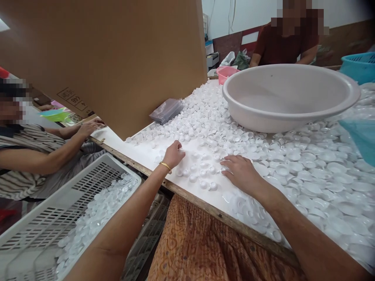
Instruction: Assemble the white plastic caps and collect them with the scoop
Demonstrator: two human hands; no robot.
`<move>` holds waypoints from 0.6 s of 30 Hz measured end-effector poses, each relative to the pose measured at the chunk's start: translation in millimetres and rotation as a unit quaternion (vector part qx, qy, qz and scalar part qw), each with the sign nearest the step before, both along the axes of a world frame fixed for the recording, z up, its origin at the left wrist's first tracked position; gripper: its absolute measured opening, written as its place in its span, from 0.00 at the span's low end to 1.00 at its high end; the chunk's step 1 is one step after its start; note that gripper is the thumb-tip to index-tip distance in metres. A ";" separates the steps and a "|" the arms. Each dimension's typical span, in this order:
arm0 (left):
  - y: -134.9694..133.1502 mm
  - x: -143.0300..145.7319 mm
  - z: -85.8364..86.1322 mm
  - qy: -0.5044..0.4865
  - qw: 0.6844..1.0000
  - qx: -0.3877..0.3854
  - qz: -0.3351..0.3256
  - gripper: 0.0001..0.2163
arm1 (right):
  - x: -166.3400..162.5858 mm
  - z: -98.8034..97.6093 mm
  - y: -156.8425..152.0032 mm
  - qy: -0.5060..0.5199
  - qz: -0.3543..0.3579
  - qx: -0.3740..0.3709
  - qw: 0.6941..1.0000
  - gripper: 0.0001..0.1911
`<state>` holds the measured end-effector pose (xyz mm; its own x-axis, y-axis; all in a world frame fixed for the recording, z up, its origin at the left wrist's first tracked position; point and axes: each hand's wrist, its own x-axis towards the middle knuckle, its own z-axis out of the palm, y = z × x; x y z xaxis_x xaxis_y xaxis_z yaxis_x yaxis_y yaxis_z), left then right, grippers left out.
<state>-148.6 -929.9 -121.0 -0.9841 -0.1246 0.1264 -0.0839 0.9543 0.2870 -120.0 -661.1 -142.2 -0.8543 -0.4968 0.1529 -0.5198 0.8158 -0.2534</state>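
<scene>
My left hand (173, 155), with a gold bangle at the wrist, is closed above the near part of the white tabletop (143, 151). A whitish bit shows at its fingertips, too unclear to name. Between my two hands lie several small round white plastic pieces (203, 171), spread loosely in one layer. My right hand (241, 173) rests palm down to the right of them, fingers stretched and a little apart, touching the edge of the larger heap of white pieces (281, 171).
A wide pale basin (269, 115) sits on the heap. At the left, a large cardboard sheet (117, 58) stands on the table beside clear plastic packets (166, 110). Below is a white slatted crate (52, 218) holding white pieces. Co-workers sit left and at the back.
</scene>
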 end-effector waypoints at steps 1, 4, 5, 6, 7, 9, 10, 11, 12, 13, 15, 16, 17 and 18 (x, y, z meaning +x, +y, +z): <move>3.8 -3.1 -2.0 -0.007 1.000 0.012 -0.003 0.10 | -0.4 -0.4 0.2 0.000 0.001 0.002 1.000 0.14; 10.0 -7.5 -6.1 -0.017 0.999 0.012 -0.026 0.08 | -1.8 -1.5 1.1 -0.001 -0.001 0.007 1.000 0.14; 10.3 -6.8 -5.9 -0.022 0.999 0.009 -0.031 0.06 | -2.0 -1.4 1.1 -0.002 -0.003 0.006 1.000 0.14; 10.1 -5.2 -4.7 -0.027 0.999 0.007 -0.034 0.05 | -1.9 -1.0 1.0 -0.004 -0.004 0.006 1.000 0.14; 9.5 -2.8 -2.7 -0.030 0.999 0.004 -0.035 0.04 | -1.6 -0.4 0.6 -0.006 -0.004 0.005 1.000 0.14; 8.5 2.2 2.5 -0.029 0.999 -0.002 -0.043 0.04 | -0.5 1.3 -0.7 -0.011 -0.001 0.005 1.000 0.14; 8.5 4.2 5.0 -0.024 0.999 -0.003 -0.049 0.05 | 0.1 2.2 -1.4 -0.015 0.002 0.007 1.000 0.13; 9.0 5.5 7.0 -0.018 0.998 -0.005 -0.052 0.06 | 0.6 3.0 -1.9 -0.017 0.004 0.010 1.000 0.13; 9.9 5.9 8.2 -0.013 0.998 -0.007 -0.053 0.06 | 1.0 3.6 -2.2 -0.020 0.004 0.012 1.000 0.13; 11.2 5.6 8.5 -0.012 0.999 -0.011 -0.051 0.06 | 1.2 4.1 -2.2 -0.022 0.005 0.014 1.000 0.13; 14.0 4.1 7.3 -0.021 0.999 -0.018 -0.047 0.07 | 0.7 4.6 -1.2 -0.030 0.006 0.014 0.999 0.13; 15.0 3.8 6.6 -0.028 0.998 -0.020 -0.048 0.07 | 0.3 4.8 -0.3 -0.033 0.005 0.012 0.999 0.13; 15.4 4.4 6.4 -0.035 0.998 -0.019 -0.050 0.07 | -0.2 5.0 0.5 -0.035 0.003 0.010 0.999 0.14; 15.2 6.4 7.1 -0.038 0.998 -0.016 -0.052 0.08 | -0.6 5.2 1.2 -0.036 0.001 0.008 0.999 0.14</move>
<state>-142.2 -914.8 -113.9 -0.9984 -0.0187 0.0534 -0.0046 0.9674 0.2531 -120.6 -659.8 -137.0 -0.8615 -0.5008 0.0836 -0.5029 0.8187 -0.2773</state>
